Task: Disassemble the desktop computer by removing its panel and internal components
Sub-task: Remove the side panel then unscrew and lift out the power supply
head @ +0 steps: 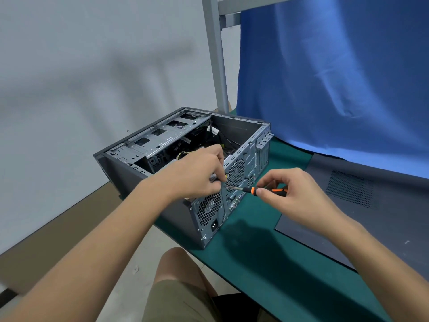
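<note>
Screwdriver [249, 189], pinched by the curled fingers of the right hand [294, 196], touched the rear of the open desktop computer case [130, 177], which lay on the green mat [267, 263]. Curled fingers of the left hand [197, 175] gripped its rear edge; the side panel [371, 217] lay alongside.

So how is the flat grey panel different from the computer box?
The panel lies flat and thin on the table; the computer box is tall and open on top, wires showing. Nobody touches the panel; the left hand grips the box's back edge. Both are dark grey with patches of little holes.
</note>
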